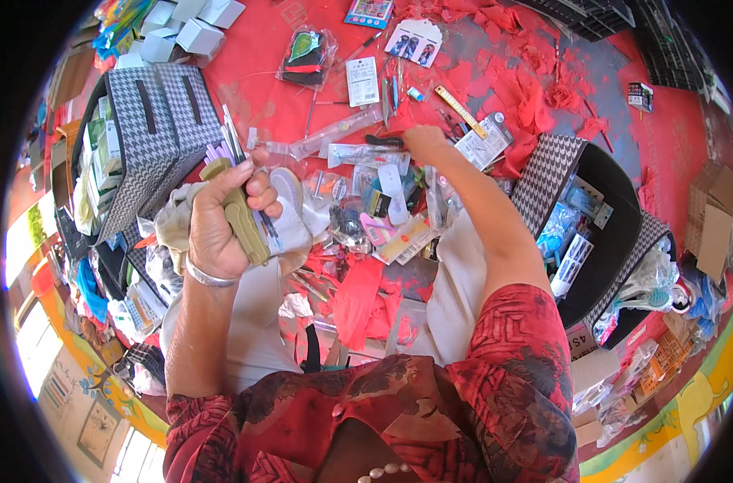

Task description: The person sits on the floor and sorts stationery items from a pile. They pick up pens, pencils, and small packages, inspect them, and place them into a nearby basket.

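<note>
My left hand (218, 211) is closed round an olive-green plastic case (249, 232) and a bunch of slim pens or brushes (232, 129), some purple and some dark. Their ends stick out above and below the fingers. Stretched forward over the pile, my right hand (424, 143) has its fingers at the end of a dark curved object (382, 140), whose kind I cannot make out. Just below it are a clear packet (368, 154), a white oblong piece (393, 193) and a pink item (376, 229). A clear plastic tube-like strip (338, 133) lies to its left.
Houndstooth fabric boxes stand on the left (153, 121) and right (547, 165), the right one with packaged goods inside. A yellow ruler (461, 111), a white card (362, 81) and torn red paper (535, 105) lie ahead. Small white boxes (199, 36) sit far left, cardboard (711, 217) far right.
</note>
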